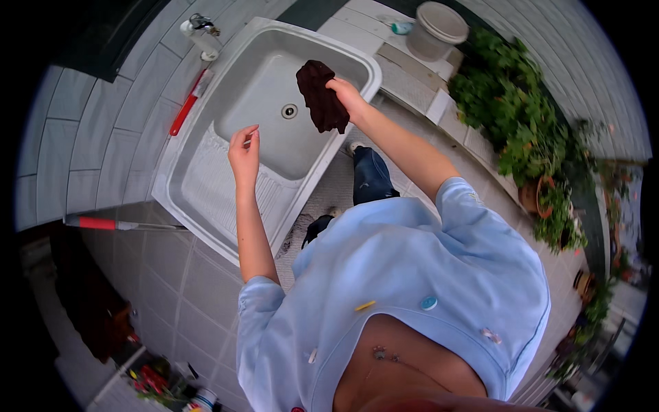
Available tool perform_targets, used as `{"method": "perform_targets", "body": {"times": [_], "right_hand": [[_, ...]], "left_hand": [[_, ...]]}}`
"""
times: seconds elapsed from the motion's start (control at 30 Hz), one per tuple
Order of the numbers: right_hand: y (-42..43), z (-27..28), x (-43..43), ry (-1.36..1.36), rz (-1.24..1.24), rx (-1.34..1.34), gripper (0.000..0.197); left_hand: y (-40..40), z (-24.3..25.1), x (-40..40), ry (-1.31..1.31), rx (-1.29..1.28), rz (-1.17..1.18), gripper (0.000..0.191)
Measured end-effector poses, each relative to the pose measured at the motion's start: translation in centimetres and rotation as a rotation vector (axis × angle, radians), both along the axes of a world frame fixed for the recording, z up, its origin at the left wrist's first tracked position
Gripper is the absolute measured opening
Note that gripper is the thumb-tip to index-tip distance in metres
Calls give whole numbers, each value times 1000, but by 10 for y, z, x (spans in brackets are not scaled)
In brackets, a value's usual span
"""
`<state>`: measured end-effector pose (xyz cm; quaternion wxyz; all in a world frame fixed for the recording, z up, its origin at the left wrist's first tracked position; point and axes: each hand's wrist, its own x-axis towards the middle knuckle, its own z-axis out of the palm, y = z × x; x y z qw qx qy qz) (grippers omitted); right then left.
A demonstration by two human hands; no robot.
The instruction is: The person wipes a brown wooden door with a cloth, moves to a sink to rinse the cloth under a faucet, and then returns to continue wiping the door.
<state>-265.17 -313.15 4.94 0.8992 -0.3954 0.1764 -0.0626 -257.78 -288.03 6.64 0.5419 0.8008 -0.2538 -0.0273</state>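
A dark brown cloth (322, 98) hangs bunched from my right hand (347, 98), which pinches it along one side. It is held over the basin of a white laundry sink (247, 87), to the right of the drain (289, 111). Over the border between the basin and the ribbed washboard slope (231, 180) is my left hand (244, 152). Its fingers are loosely bent, the thumb stands a little apart, and I see nothing in it.
A wall tap (203, 36) is at the sink's back left. On the back rim lies a red-handled brush (188, 105). To the right, a lidded plastic bucket (435, 33) stands on a ledge, with leafy potted plants (504, 92) beyond. A red-and-grey handle (98, 223) leans left.
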Motion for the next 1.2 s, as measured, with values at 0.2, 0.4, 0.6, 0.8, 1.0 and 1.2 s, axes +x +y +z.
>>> {"method": "perform_targets", "body": {"times": [0.2, 0.4, 0.6, 0.8, 1.0, 1.2], "right_hand": [[-33, -11, 101, 74, 238, 48, 24], [-49, -17, 179, 257, 357, 26, 22], [-36, -30, 233, 297, 412, 64, 21], [-24, -45, 265, 252, 462, 82, 22], [-13, -59, 282, 246, 485, 69, 23], [-1, -54, 293, 243, 613, -13, 26]], "left_hand": [[-54, 20, 73, -81, 54, 311, 22], [-102, 75, 178, -644, 338, 515, 41], [-98, 110, 235, -822, 639, 268, 44], [-119, 116, 239, -860, 671, 334, 40], [-128, 120, 231, -769, 695, 398, 36], [-133, 129, 224, -625, 643, 416, 34]]}}
